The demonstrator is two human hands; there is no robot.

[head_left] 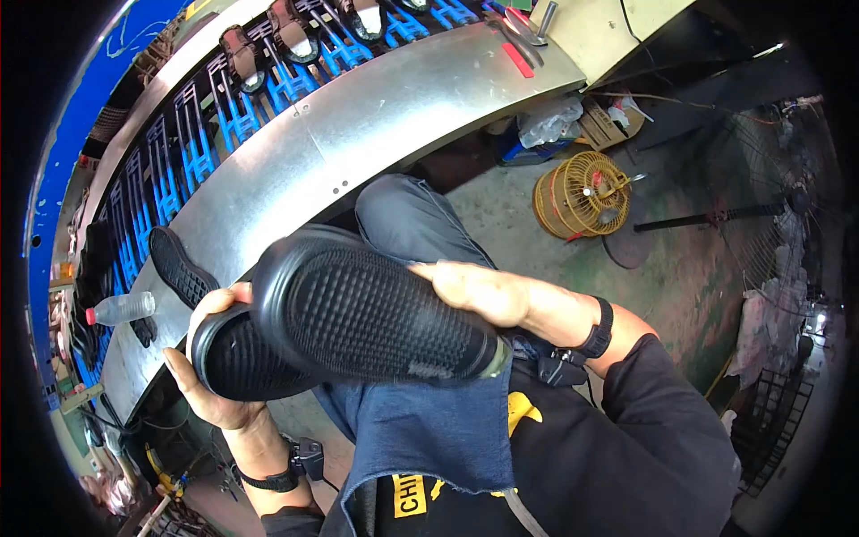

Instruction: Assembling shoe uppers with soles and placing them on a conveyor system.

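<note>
Two black shoe soles overlap above my lap, their textured treads turned up toward me. The larger, upper sole (pixel 385 313) has a shiny rounded rim and a pale greenish patch at its lower right end. My right hand (pixel 479 291) grips it along its far right edge, fingers mostly hidden behind. Beneath its left end sits the other sole (pixel 242 358), held by my left hand (pixel 210 385) with fingers curled around its outer side. Whether uppers are attached is hidden. Another loose black sole (pixel 182 267) lies on the metal bench just beyond my left hand.
A curved metal bench (pixel 358 134) runs past my knees. Behind it, blue racks (pixel 237 121) carry several brown shoes (pixel 242 55). A clear bottle (pixel 125 310) with a red cap lies at left. Hand tools and a red strip (pixel 517 61) rest far right; a round wicker cage (pixel 583 194) stands on the floor.
</note>
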